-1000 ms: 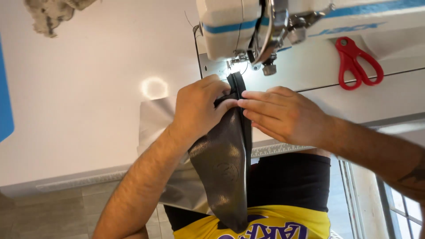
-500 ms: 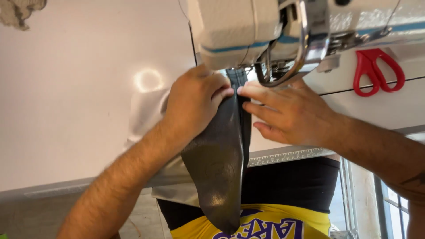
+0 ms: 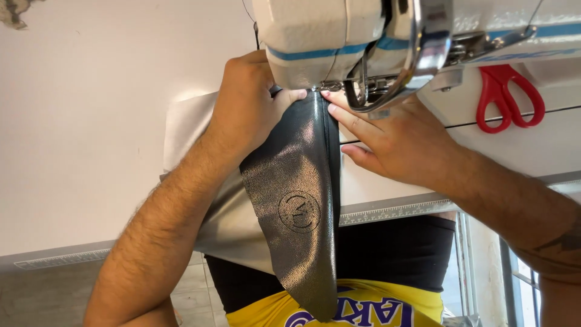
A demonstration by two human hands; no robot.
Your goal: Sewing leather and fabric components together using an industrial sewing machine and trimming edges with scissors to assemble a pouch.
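Note:
A black grained leather piece (image 3: pixel 299 206) with a round embossed mark runs from under the sewing machine head (image 3: pixel 339 36) down over the table's near edge. My left hand (image 3: pixel 248 115) grips its upper left side, thumb pressed at the top by the needle area. My right hand (image 3: pixel 393 139) holds the upper right edge, with its fingertips on the raised seam just below the presser foot (image 3: pixel 363 91). The needle itself is hidden behind the machine's metal parts.
Red-handled scissors (image 3: pixel 505 91) lie on the white table (image 3: pixel 78 121) to the right of the machine. A grey sheet (image 3: pixel 224 224) lies under the leather and hangs off the edge. A ruler strip (image 3: pixel 393 212) runs along the table's front edge.
The view has closed in on the machine head. Both hands have pushed the top of the leather up under the presser foot, and the scissors have shifted right in view.

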